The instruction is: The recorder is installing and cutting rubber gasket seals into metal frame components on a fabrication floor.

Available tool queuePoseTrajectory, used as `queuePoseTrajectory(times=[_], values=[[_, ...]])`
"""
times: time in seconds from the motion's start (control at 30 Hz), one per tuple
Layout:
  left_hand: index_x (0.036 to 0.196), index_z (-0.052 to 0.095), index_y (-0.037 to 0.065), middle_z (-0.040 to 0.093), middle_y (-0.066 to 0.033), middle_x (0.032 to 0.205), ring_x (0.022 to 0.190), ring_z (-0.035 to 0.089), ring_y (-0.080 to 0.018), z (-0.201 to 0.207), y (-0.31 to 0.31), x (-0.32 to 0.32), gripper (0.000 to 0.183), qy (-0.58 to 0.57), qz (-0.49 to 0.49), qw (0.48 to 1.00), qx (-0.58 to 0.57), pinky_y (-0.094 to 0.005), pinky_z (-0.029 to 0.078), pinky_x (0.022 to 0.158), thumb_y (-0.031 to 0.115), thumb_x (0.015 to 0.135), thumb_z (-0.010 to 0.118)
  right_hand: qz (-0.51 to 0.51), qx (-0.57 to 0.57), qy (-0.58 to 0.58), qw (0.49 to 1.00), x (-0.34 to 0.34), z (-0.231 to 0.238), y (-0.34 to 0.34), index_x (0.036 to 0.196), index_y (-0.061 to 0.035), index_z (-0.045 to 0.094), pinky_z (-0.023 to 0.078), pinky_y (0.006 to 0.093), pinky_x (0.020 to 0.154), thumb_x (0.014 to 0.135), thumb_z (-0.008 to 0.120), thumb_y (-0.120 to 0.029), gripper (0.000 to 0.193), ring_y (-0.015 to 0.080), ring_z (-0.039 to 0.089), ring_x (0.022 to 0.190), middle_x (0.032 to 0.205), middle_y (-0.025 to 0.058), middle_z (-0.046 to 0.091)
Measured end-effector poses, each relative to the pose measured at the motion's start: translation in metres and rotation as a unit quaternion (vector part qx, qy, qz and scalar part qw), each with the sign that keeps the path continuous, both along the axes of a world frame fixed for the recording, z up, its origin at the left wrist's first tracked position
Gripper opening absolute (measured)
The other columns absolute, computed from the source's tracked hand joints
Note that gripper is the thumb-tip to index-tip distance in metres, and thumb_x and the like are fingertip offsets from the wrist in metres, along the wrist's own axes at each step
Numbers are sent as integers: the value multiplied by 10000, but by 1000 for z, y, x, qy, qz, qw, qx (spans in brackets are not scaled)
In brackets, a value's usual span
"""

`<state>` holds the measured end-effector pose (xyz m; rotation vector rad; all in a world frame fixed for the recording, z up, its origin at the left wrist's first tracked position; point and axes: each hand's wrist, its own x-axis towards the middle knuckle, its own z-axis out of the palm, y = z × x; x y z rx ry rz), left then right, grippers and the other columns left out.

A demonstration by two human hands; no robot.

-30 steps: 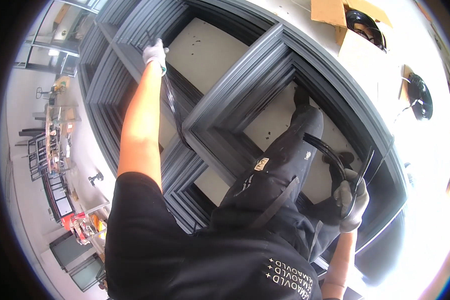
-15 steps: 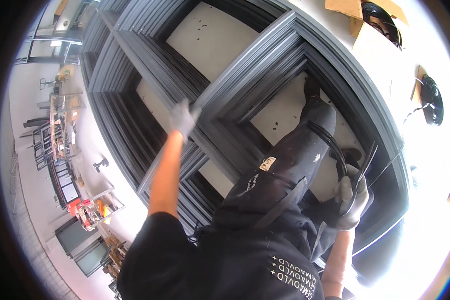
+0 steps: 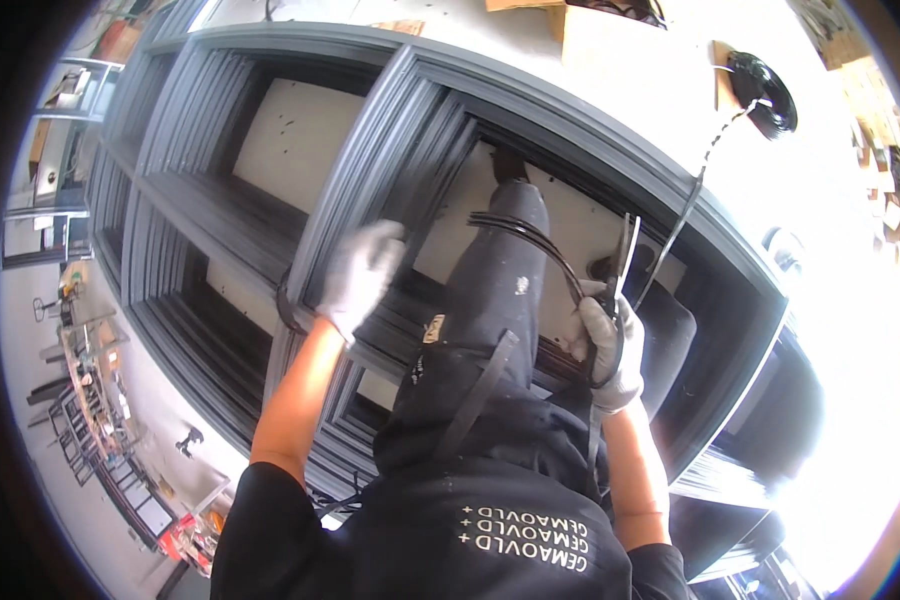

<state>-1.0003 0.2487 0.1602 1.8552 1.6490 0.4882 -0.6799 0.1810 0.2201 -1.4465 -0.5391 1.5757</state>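
Head view: a large dark grey ribbed metal window frame (image 3: 270,215) fills the upper left and centre of the frame, lying flat over pale boards.

The left hand (image 3: 362,275), in a white work glove, sits at centre left with its fingers curled down onto 1 of the frame's ribbed crossbars, gripping its edge.

The right hand (image 3: 607,345), also gloved white, is at centre right, closed around a bundle of thin black rubber sealing strips (image 3: 530,240) that arch up and left over the person's dark trouser leg (image 3: 490,300); a slim tool with dark handles (image 3: 622,262) stands up from the same fist.

A black coil of strip (image 3: 762,92) lies on the bright floor at upper right.
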Motion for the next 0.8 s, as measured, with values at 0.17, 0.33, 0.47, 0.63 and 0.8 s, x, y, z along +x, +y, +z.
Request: queuePoseTrajectory(times=[0.17,0.33,0.47,0.63,0.8], values=[[1465,277,91,539,-121,1321,1126,546,-193,13,-2,139,820,-558,-141,694,-432,-304,488,909,279,816,740,48,26,-4,998,15,16,0,1051,6,588,413,206,472,914,587,-187,237,73,505,486,634,37,597],[1101,633,34,686,-80,971,869,634,-143,60,0,146,378,-536,39,792,-289,-257,506,756,284,835,728,147,184,-250,939,19,15,-3,1087,7,596,470,308,550,805,660,-111,313,201,575,540,713,84,642],[890,643,68,643,-18,781,592,542,-62,74,-17,139,232,-468,261,783,-314,-206,402,510,297,878,684,83,418,-508,748,25,5,4,1084,12,609,473,385,783,719,742,-160,425,306,608,814,811,141,609],[872,664,57,549,18,600,448,429,-67,44,-39,100,250,-581,377,582,-425,-203,349,431,284,939,585,-55,336,-417,843,19,5,20,1205,4,555,500,324,729,774,700,-64,461,235,621,729,791,106,624],[1106,656,30,511,66,566,436,370,-36,25,-52,70,341,-700,330,408,-485,-201,367,510,214,990,393,-76,77,-100,989,18,-37,30,1256,22,491,497,235,721,886,615,-139,423,111,621,771,907,98,668]])
